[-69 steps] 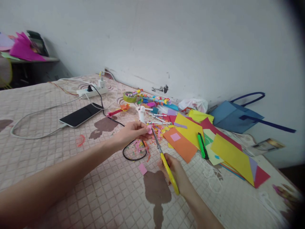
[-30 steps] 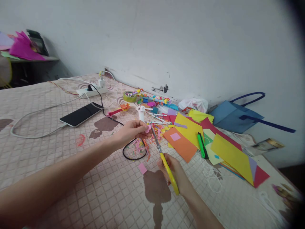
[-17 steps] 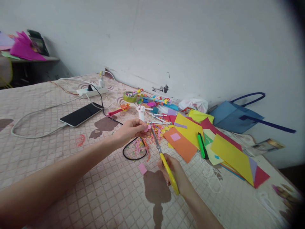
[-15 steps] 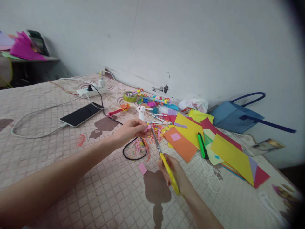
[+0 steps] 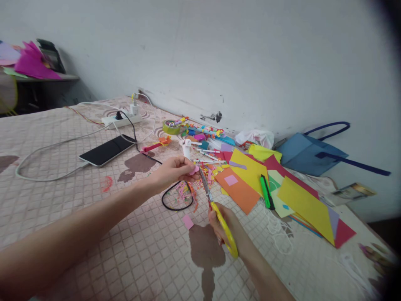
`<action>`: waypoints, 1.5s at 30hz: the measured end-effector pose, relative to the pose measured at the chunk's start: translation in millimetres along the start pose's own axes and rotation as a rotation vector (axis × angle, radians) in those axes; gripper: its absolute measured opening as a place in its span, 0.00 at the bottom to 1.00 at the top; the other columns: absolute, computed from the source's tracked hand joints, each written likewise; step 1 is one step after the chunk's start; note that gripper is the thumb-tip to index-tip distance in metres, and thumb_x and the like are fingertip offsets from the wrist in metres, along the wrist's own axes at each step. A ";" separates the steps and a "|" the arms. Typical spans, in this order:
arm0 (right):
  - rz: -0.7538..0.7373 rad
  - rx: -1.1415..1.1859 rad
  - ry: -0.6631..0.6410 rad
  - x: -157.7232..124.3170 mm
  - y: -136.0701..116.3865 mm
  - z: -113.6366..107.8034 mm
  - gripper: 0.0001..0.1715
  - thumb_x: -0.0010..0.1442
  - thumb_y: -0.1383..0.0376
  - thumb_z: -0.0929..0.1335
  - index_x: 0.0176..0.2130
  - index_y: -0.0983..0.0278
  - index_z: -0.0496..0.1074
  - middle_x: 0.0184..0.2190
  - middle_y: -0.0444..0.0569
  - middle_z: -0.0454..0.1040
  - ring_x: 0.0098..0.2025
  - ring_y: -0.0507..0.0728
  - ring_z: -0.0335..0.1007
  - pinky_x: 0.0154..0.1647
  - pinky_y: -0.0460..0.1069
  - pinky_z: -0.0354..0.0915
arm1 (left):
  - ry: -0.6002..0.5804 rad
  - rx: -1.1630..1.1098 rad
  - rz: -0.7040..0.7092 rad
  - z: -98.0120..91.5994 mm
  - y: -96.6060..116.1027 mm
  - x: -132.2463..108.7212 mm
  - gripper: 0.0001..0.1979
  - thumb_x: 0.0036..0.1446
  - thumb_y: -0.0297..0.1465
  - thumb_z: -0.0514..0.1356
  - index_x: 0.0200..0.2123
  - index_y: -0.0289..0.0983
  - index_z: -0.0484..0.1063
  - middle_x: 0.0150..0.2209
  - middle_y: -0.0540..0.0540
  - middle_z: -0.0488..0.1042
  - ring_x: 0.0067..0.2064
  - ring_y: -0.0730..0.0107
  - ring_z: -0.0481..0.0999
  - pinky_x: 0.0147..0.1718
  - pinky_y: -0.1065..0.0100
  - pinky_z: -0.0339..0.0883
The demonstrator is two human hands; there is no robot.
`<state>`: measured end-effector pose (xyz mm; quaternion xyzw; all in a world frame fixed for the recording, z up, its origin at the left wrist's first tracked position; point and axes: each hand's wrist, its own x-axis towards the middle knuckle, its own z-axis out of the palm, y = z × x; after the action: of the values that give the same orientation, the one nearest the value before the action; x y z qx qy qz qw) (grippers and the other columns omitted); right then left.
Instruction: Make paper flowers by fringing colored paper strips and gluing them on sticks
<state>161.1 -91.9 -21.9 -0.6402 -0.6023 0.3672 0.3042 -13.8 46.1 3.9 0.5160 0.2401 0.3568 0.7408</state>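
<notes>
Between thumb and fingers, my left hand (image 5: 180,169) pinches a small pink piece of paper (image 5: 194,169). My right hand (image 5: 226,225) is closed around the yellow handles of a pair of scissors (image 5: 226,232), whose blades point up and forward to the edge of the pink paper. Whether the blades touch the paper I cannot tell. Just behind my left fingers stands a white glue gun (image 5: 186,149) with a black cable (image 5: 162,200) looping on the table. Paper scraps (image 5: 184,190) lie below the left hand, and a pink paper square (image 5: 188,221) lies nearer to me.
Coloured paper sheets (image 5: 247,171), a green box cutter (image 5: 266,192) and white string (image 5: 277,232) lie to the right. A blue bag (image 5: 310,152) leans by the wall. On the left are a phone (image 5: 108,150) and a power strip (image 5: 122,120). Tape (image 5: 171,127) sits farther back.
The scissors and right hand have shifted very slightly, with the handles a little farther right. The pink paper has moved slightly right in my left hand.
</notes>
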 end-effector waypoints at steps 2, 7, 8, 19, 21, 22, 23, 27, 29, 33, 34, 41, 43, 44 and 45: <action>0.011 0.003 0.001 0.0 -0.9 -0.1 0.26 0.56 0.42 0.58 0.25 0.61 0.55 0.13 0.34 0.51 0.11 0.46 0.49 0.10 0.41 0.50 | 0.002 0.007 0.003 0.5 0.4 -0.2 0.09 0.50 0.32 0.64 0.28 0.32 0.68 0.29 0.45 0.77 0.32 0.73 0.77 0.37 0.69 0.70; 0.042 0.034 -0.011 0.6 0.3 0.7 0.25 0.55 0.43 0.59 0.26 0.61 0.55 0.14 0.34 0.51 0.11 0.46 0.49 0.09 0.41 0.50 | -0.004 0.006 0.006 0.2 0.0 0.2 0.10 0.49 0.32 0.64 0.27 0.32 0.67 0.29 0.45 0.77 0.32 0.73 0.77 0.36 0.69 0.70; 0.047 0.037 -0.008 0.6 0.2 0.9 0.25 0.55 0.43 0.60 0.25 0.61 0.55 0.14 0.34 0.51 0.11 0.46 0.49 0.09 0.41 0.50 | -0.004 0.004 0.007 -0.2 -0.2 0.4 0.10 0.49 0.32 0.64 0.27 0.32 0.67 0.29 0.45 0.77 0.32 0.73 0.77 0.36 0.69 0.70; 0.075 0.054 0.015 1.0 -0.1 1.2 0.24 0.54 0.44 0.61 0.25 0.60 0.55 0.13 0.34 0.51 0.10 0.46 0.49 0.08 0.41 0.50 | -0.001 0.009 0.007 0.9 1.8 -0.9 0.09 0.50 0.31 0.64 0.27 0.32 0.67 0.28 0.45 0.77 0.32 0.73 0.77 0.36 0.69 0.70; 0.050 0.054 0.028 1.3 1.2 1.6 0.24 0.54 0.44 0.61 0.25 0.61 0.55 0.13 0.34 0.51 0.10 0.45 0.48 0.09 0.41 0.49 | -0.003 0.012 0.005 1.3 2.6 -1.3 0.10 0.50 0.32 0.64 0.27 0.32 0.67 0.28 0.46 0.76 0.32 0.73 0.77 0.37 0.69 0.69; 0.042 0.058 0.029 1.3 1.7 1.9 0.24 0.54 0.44 0.61 0.25 0.61 0.55 0.13 0.34 0.51 0.10 0.45 0.48 0.09 0.41 0.49 | -0.006 0.012 0.005 1.3 2.6 -1.3 0.10 0.50 0.32 0.64 0.27 0.32 0.67 0.28 0.46 0.76 0.32 0.73 0.77 0.37 0.69 0.69; 0.037 0.065 0.032 1.3 2.1 2.1 0.24 0.54 0.44 0.61 0.25 0.61 0.55 0.13 0.34 0.51 0.10 0.45 0.48 0.09 0.41 0.49 | -0.011 0.012 0.006 1.1 2.2 -1.1 0.10 0.50 0.32 0.64 0.27 0.32 0.67 0.29 0.46 0.76 0.32 0.73 0.76 0.37 0.68 0.69; 0.072 0.122 0.013 1.0 3.6 2.2 0.28 0.53 0.40 0.60 0.25 0.61 0.54 0.13 0.34 0.52 0.10 0.45 0.48 0.08 0.41 0.51 | 0.021 0.042 0.043 -0.3 -2.4 0.7 0.09 0.50 0.32 0.64 0.27 0.33 0.68 0.29 0.48 0.74 0.32 0.76 0.74 0.35 0.72 0.66; 0.104 0.165 -0.005 1.1 4.4 1.9 0.30 0.51 0.37 0.59 0.25 0.60 0.54 0.12 0.33 0.52 0.09 0.45 0.48 0.08 0.41 0.51 | 0.069 0.086 0.066 -0.8 -4.7 1.3 0.09 0.49 0.32 0.64 0.26 0.33 0.68 0.25 0.51 0.71 0.27 0.82 0.68 0.29 0.76 0.61; 0.149 0.244 -0.004 2.9 5.3 3.1 0.34 0.47 0.33 0.59 0.24 0.60 0.54 0.11 0.33 0.51 0.09 0.45 0.47 0.07 0.41 0.51 | 0.096 0.089 0.019 0.4 -5.7 1.0 0.09 0.48 0.32 0.65 0.28 0.32 0.70 0.22 0.54 0.65 0.22 0.85 0.59 0.21 0.78 0.52; 0.157 0.258 -0.002 3.6 5.3 3.8 0.34 0.46 0.33 0.59 0.24 0.60 0.54 0.11 0.33 0.51 0.09 0.45 0.47 0.07 0.41 0.51 | 0.087 0.068 -0.007 1.2 -5.5 0.7 0.09 0.48 0.32 0.65 0.30 0.32 0.71 0.23 0.54 0.66 0.22 0.85 0.59 0.21 0.78 0.52; 0.163 0.287 0.002 6.2 9.4 6.3 0.35 0.45 0.32 0.59 0.24 0.60 0.53 0.12 0.34 0.53 0.09 0.45 0.47 0.07 0.41 0.50 | 0.093 -0.189 -0.158 7.2 -4.4 -2.2 0.07 0.45 0.27 0.67 0.27 0.32 0.71 0.24 0.51 0.69 0.24 0.83 0.66 0.26 0.79 0.61; 0.147 0.292 -0.010 5.9 11.3 6.2 0.34 0.46 0.33 0.59 0.24 0.60 0.54 0.12 0.34 0.53 0.09 0.45 0.47 0.07 0.41 0.49 | 0.083 -0.226 -0.165 8.3 -3.9 -3.1 0.07 0.45 0.26 0.67 0.27 0.31 0.71 0.25 0.49 0.71 0.25 0.82 0.69 0.28 0.78 0.64; 0.139 0.289 -0.012 5.7 11.9 6.2 0.34 0.47 0.33 0.58 0.24 0.61 0.55 0.12 0.34 0.53 0.09 0.45 0.47 0.07 0.41 0.49 | 0.081 -0.235 -0.165 8.7 -3.6 -3.5 0.06 0.46 0.25 0.66 0.26 0.31 0.71 0.26 0.48 0.72 0.27 0.80 0.71 0.30 0.77 0.66; 0.135 0.285 -0.011 5.4 12.2 6.3 0.34 0.48 0.33 0.58 0.25 0.61 0.55 0.12 0.34 0.53 0.09 0.45 0.48 0.08 0.41 0.49 | 0.079 -0.239 -0.165 8.9 -3.3 -3.9 0.06 0.46 0.25 0.66 0.26 0.31 0.70 0.27 0.47 0.73 0.27 0.80 0.72 0.31 0.77 0.67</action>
<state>162.6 -87.9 -36.0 -0.6276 -0.5014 0.4718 0.3634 -8.8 37.1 3.8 0.3882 0.2666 0.3407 0.8137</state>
